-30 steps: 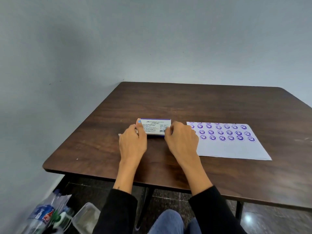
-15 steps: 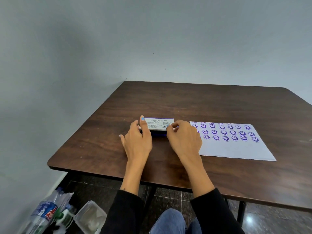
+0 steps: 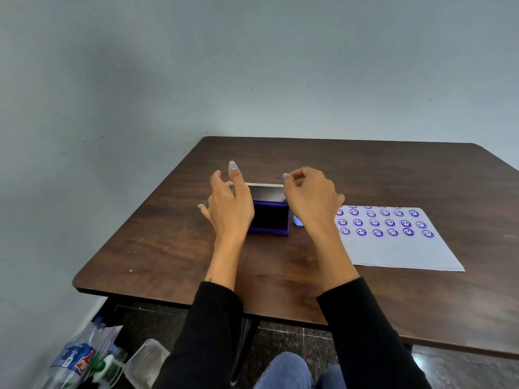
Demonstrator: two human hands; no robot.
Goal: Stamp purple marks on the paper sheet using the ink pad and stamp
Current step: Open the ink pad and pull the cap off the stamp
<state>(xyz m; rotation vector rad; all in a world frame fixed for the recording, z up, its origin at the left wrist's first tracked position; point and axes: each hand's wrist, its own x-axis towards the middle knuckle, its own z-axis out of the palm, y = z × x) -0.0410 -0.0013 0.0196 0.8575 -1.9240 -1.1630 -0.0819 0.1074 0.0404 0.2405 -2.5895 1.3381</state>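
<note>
The rectangular purple ink pad lies open between both hands, lid raised toward the far edge of the dark wooden table. The left hand hovers beside it, fingers spread, holding nothing. The right hand pinches the lid's corner. The white paper sheet, bearing purple round marks, lies flat toward the right edge.
</note>
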